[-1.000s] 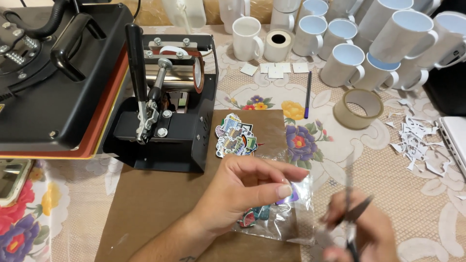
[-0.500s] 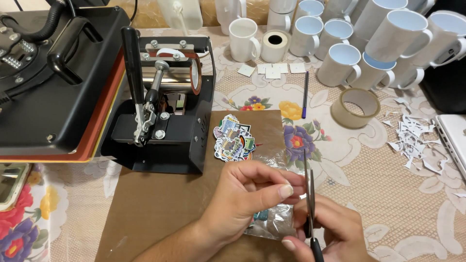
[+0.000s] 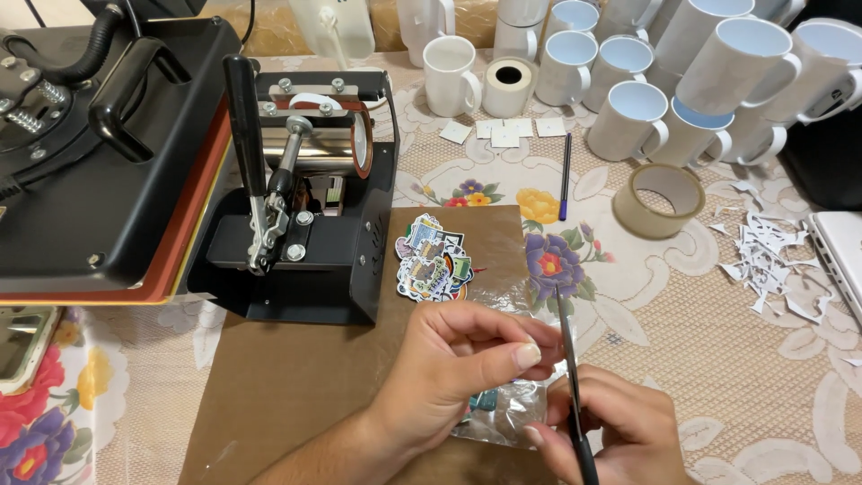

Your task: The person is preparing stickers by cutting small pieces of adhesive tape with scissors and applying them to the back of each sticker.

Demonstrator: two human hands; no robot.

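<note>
Since the earlier frame my left hand [image 3: 458, 359] has shifted a little toward the scissors and my right hand [image 3: 620, 431] has brought the blades upright, closer to the packet. Left thumb and forefinger are pinched on the top edge of a small clear plastic packet [image 3: 503, 409] — held taut and lifted just off the brown paper sheet [image 3: 296, 377] so the blade can meet the film cleanly. My right hand is curled around the handles of the scissors [image 3: 567, 359]; the blades stand near-vertical just beside the pinched edge, apparently almost closed, though how far I cannot tell.

Beyond the fingers lies one heap of printed stickers [image 3: 433, 260] on the same brown sheet, kept within reach. To the left stands one mug press [image 3: 305, 224], its lever handle raised, beside one flat heat press [image 3: 99, 162].

Further out, on the flowered tablecloth [image 3: 718, 359]: one pen [image 3: 564, 175], one roll of brown tape [image 3: 657, 199], one white tape roll [image 3: 509, 87], four small paper squares [image 3: 503, 135], and a scatter of white paper offcuts [image 3: 772, 260]. White mugs [image 3: 628, 117] crowd the far edge — at least ten, some cut off by the frame.
</note>
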